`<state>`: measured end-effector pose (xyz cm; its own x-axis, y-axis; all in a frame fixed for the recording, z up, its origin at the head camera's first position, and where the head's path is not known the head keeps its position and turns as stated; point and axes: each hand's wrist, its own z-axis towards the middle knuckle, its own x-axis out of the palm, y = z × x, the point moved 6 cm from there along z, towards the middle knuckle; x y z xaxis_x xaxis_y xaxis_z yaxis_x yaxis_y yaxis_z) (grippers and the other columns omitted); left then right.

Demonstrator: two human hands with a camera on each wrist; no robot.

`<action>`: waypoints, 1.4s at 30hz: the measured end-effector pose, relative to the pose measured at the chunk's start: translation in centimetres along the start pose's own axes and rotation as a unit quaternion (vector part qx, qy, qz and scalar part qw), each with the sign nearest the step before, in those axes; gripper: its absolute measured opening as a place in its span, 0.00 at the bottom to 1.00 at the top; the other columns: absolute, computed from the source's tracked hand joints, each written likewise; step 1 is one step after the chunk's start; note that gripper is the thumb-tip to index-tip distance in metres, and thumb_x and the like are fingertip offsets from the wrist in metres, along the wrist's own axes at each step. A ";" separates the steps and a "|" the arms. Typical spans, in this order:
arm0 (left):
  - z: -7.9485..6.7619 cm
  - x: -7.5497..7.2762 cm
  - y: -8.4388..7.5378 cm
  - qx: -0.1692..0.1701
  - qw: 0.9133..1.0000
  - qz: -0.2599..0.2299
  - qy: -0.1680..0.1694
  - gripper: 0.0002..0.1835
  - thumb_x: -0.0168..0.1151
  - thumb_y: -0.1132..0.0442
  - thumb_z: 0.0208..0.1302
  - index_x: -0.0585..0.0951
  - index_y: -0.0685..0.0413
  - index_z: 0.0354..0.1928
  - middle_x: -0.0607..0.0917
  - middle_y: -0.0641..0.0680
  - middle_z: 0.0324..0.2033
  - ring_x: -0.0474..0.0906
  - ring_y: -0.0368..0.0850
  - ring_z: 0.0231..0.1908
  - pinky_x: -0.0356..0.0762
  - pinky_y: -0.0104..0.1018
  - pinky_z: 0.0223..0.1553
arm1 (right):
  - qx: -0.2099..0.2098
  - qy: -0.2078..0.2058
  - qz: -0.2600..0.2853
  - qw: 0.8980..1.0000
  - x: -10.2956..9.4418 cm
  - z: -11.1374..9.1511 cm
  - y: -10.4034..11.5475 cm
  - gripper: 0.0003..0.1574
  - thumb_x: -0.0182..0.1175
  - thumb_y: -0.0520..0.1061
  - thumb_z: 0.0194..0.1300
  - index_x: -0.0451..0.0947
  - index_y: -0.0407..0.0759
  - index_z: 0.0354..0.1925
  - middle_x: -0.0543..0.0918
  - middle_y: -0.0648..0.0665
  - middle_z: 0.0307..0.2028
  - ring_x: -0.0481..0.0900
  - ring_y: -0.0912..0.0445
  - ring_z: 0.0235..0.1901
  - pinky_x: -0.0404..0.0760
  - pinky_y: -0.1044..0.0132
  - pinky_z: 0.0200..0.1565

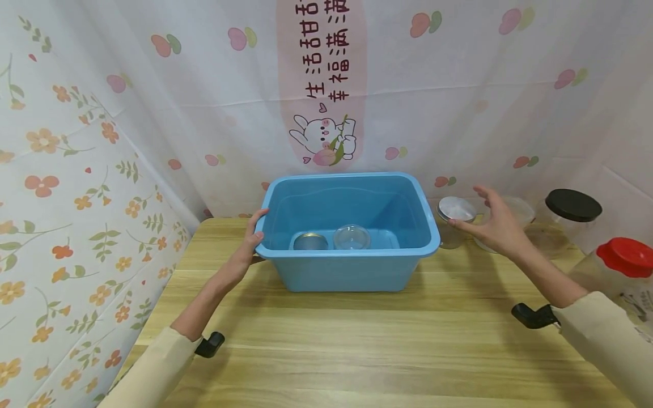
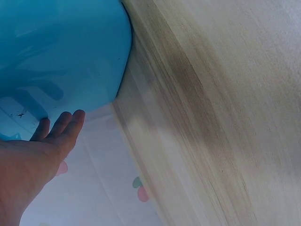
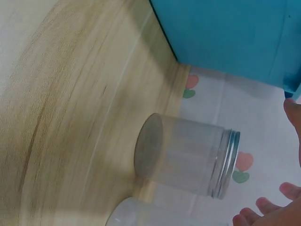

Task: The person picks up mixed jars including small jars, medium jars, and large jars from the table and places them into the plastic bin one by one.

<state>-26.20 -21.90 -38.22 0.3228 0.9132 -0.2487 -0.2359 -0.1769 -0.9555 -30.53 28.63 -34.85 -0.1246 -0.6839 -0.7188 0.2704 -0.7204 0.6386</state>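
Note:
A blue plastic bin (image 1: pixel 336 272) stands on the wooden table with two clear round jars inside, one with a metallic rim (image 1: pixel 310 242) and one paler jar (image 1: pixel 352 237). My left hand (image 1: pixel 250 238) rests at the bin's left rim, thumb and index fingertip on the edge. In the left wrist view, its other fingers (image 2: pixel 63 127) extend fairly straight beside the outer wall. To the right of the bin stands a clear jar with a silver lid (image 1: pixel 457 209). Close beside that lid, my right hand (image 1: pixel 497 226) is spread with thumb and fingers apart, holding nothing.
Behind the right hand are another clear jar (image 1: pixel 519 211), a black-lidded jar (image 1: pixel 573 205) and a red-lidded container (image 1: pixel 627 258). Printed curtains hang behind and at the left of the table (image 1: pixel 326 351). Dark wrist mounts (image 1: pixel 210 344) show at the sleeves.

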 end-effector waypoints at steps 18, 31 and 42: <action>0.0 0.0 0.1 -0.001 1.000 -0.003 -0.004 0.33 0.32 0.46 0.77 0.42 0.36 0.80 0.38 0.59 0.77 0.52 0.74 0.70 0.58 0.76 0.58 | 0.017 0.015 0.025 0.999 1.0 0.3 -0.8 0.69 0.75 0.54 0.60 0.41 0.30 0.78 0.50 0.20 0.73 0.55 0.19 0.65 0.62 0.23 0.55; -0.1 0.1 0.1 0.005 1.000 -0.003 -0.002 0.32 0.31 0.47 0.78 0.42 0.37 0.80 0.38 0.61 0.77 0.52 0.76 0.69 0.59 0.76 0.58 | 0.039 0.023 0.047 0.998 1.6 0.1 -1.0 0.71 0.75 0.55 0.61 0.37 0.33 0.79 0.47 0.21 0.74 0.54 0.20 0.67 0.62 0.24 0.55; 0.0 0.1 0.2 0.007 1.000 -0.005 -0.003 0.32 0.32 0.48 0.78 0.42 0.37 0.80 0.38 0.59 0.77 0.52 0.75 0.69 0.59 0.76 0.57 | 0.052 0.009 0.055 0.997 1.8 0.1 -1.3 0.70 0.72 0.57 0.62 0.36 0.33 0.79 0.45 0.21 0.74 0.50 0.22 0.68 0.58 0.23 0.57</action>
<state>-26.17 -21.82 -38.40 0.3190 0.9175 -0.2374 -0.2453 -0.1620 -0.9558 -31.20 28.30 -36.93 -0.0824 -0.7584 -0.6466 0.1800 -0.6494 0.7388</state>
